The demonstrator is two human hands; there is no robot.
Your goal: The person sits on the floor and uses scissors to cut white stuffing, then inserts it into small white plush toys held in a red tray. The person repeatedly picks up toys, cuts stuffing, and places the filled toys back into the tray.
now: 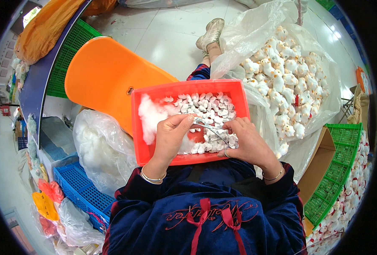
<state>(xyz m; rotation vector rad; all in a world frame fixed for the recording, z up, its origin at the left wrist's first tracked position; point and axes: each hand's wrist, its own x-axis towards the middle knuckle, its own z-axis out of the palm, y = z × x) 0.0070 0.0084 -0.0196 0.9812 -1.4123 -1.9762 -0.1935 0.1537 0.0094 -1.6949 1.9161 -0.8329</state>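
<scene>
My left hand (pixel 171 135) is over the red plastic tray (pixel 243 98), thumb and forefinger pinched on a small whitish piece, mostly hidden by the fingers. My right hand (pixel 250 140) grips slim metal forceps (pixel 214 130), whose tip meets the left fingertips. Many small white stuffed-looking fabric pieces (pixel 205 103) lie in the tray beneath both hands. A heap of white fluffy stuffing (pixel 149 114) fills the tray's left side. The tray rests at my lap.
An orange plastic seat (pixel 103 76) stands beyond the tray's left. At left are a clear bag of stuffing (pixel 101 144) and a blue crate (pixel 80 182). A large clear bag of white plush toys (pixel 282 76) lies right, near a green crate (pixel 335 170). Someone's shoe (pixel 211 34) shows ahead.
</scene>
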